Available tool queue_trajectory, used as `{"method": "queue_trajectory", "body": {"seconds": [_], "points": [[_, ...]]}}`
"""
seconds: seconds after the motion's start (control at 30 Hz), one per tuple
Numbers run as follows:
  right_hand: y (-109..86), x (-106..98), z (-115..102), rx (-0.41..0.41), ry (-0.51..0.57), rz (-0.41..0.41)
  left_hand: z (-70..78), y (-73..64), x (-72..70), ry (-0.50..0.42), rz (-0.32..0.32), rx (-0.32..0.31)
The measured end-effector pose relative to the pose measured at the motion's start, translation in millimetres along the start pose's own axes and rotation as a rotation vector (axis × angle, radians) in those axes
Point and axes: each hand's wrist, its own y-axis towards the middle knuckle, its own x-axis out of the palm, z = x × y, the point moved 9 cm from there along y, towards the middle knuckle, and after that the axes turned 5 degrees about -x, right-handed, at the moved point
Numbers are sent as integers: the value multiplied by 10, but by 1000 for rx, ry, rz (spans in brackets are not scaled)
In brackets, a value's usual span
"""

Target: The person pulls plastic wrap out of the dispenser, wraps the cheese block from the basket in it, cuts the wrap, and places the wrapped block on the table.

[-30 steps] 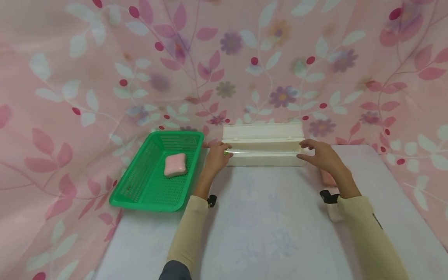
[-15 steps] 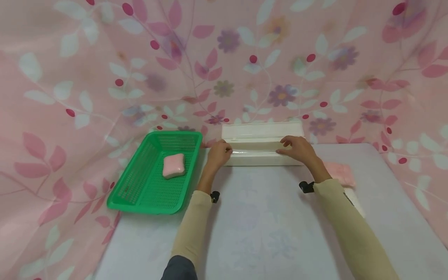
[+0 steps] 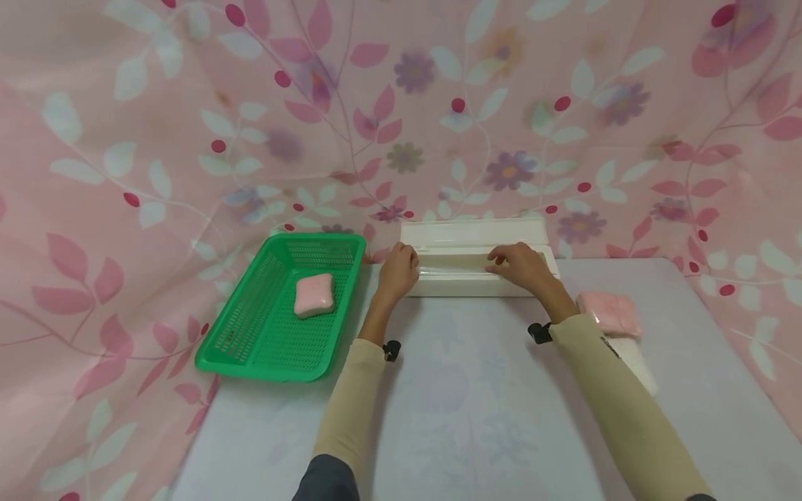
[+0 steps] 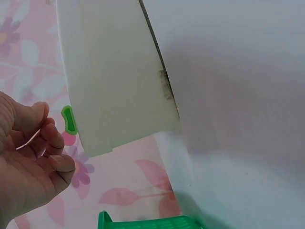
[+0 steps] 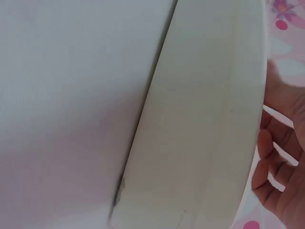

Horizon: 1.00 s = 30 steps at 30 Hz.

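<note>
A long white cling film dispenser [image 3: 476,287] lies at the back of the table with its lid [image 3: 473,232] raised. Clear cling film [image 3: 447,270] shows as a shiny strip along its opening. At the left end, my left hand [image 3: 397,273] brings thumb and forefinger together in a pinch at the film. A small green slide cutter [image 4: 69,120] sits on the dispenser's edge beside those fingers. Over the right half of the opening is my right hand [image 3: 521,266], its thumb and forefinger apart and fingers bent. The right wrist view shows its fingertips close at the dispenser's edge, the thumb tip hidden.
To the left stands a green plastic basket [image 3: 341,334] with a pink sponge-like block [image 3: 315,295] inside. A folded pink cloth [image 3: 610,313] and a white cloth [image 3: 634,362] lie right of the dispenser, partly behind the right forearm. A floral curtain [image 3: 401,125] hangs behind the table.
My right hand has moved left from the dispenser's right end to over its opening, uncovering the pink cloth. My left hand stays at the left end, having shifted slightly.
</note>
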Motion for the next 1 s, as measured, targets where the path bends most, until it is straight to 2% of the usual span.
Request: {"method": "queue_trajectory", "body": {"seconds": [0.2,0.37,0.43,0.57,0.8,0.9,1.0], "points": [[-7,-24,32,17,-20,11,37,32,7,-103,-6,-7],[-59,-98,153,103,-7,123,99,61,-12,-144,-3,-1],[-73,-142,179,114,-32,164,133,76,-44,-157,8,5],[-81,-225,147,57,-28,202,175,113,-143,-184,49,12],[-130,-333,144,-44,175,190,164,142,-273,-293,99,40],[-149,-354,134,-75,192,184,153,140,-281,-348,102,60],[-168,-352,141,-77,157,180,164,130,-261,-388,80,79]]}}
